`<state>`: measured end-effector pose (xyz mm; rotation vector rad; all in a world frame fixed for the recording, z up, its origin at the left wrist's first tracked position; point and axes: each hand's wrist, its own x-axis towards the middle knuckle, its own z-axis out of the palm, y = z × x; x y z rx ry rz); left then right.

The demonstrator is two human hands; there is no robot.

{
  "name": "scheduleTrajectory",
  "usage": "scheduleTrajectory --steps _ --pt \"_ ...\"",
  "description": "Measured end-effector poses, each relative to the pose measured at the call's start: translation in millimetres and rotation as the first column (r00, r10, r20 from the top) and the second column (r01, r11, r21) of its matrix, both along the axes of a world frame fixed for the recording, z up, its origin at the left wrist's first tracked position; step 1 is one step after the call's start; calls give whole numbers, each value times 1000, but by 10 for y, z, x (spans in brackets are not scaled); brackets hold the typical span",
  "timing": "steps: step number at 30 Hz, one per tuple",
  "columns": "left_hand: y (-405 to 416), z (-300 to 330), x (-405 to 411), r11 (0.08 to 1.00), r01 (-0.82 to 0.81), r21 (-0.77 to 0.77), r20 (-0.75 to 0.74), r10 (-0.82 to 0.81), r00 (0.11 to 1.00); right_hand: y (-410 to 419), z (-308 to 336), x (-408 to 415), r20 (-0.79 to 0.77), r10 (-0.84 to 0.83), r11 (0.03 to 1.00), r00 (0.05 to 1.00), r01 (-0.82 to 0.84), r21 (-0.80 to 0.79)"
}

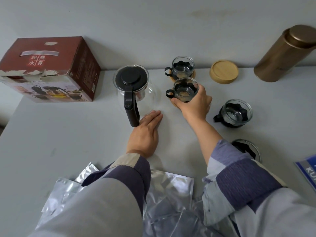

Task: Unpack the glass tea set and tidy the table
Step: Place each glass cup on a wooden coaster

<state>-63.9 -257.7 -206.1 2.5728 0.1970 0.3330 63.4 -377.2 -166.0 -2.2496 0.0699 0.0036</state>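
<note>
Cups are the matter in hand: 4 glass ones with black holders stand out of the box, and the teapot (135,89) serves as the landmark for all of them. Just right of the teapot, the right hand (193,103) grips the nearest cup (185,90) from its far side, fingers curled round the glass, apparently to seat it on the wooden coaster (176,104) peeking out beneath. Behind that cup, a second cup (183,66) already sits on its own coaster, which suggests a row is being built. Farther right of the teapot, a third cup (236,112) stands bare on the worktop (68,134), and a fourth cup (246,148) is half hidden by the right sleeve. A stack of coasters (224,71) waits beyond them, likely for those 2. The left hand (147,132) lies flat, fingers straight, on the worktop, touching the teapot's handle, probably steadying. Foil bags (171,194) lie nearest the person, the red box (49,69) left of the teapot, and a bronze tin (283,53) far right.
</note>
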Motion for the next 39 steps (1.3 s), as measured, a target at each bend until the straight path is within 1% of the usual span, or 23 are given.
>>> scheduleTrajectory --steps 3,9,12,14,16,18,20,22,25,28,32,37,39 --pt "4 6 3 1000 -2 -1 0 2 1000 -38 40 6 -48 37 999 998 -38 -14" --pt "2 -17 9 1000 -8 -11 17 8 1000 -84 247 42 -210 78 997 974 -79 4" --pt "6 -16 6 1000 -6 29 4 6 1000 -177 419 24 -271 77 996 959 -61 66" --pt "-41 11 -14 994 15 107 -34 -11 999 -305 582 14 -265 108 992 958 -87 87" --pt "-100 66 -9 983 27 184 -110 -7 994 -424 728 54 -239 127 989 963 -106 98" --pt "-233 162 -1 980 9 198 -156 22 988 -591 840 83 -214 143 988 966 -126 94" --pt "-413 263 35 975 31 218 -162 5 987 -775 887 138 -200 160 986 967 -149 70" --pt "-628 333 85 970 72 233 -134 -41 990 -970 892 222 -179 166 986 970 -164 27" --pt "-930 289 170 973 87 213 -149 -56 987 -1251 816 392 -162 137 990 977 -141 -12" --pt "-1158 185 265 986 16 166 -171 12 985 -1471 643 621 -201 101 995 974 -101 10" --pt "-1314 76 276 986 -92 139 -132 111 985 -1546 377 898 -277 44 988 960 -1 155" --pt "-1302 60 309 980 -145 138 -72 156 985 -1423 208 1176 -319 -10 947 948 112 303" --pt "-1309 36 339 977 -169 130 -56 178 982 -1371 130 1290 -330 -39 930 943 155 334"
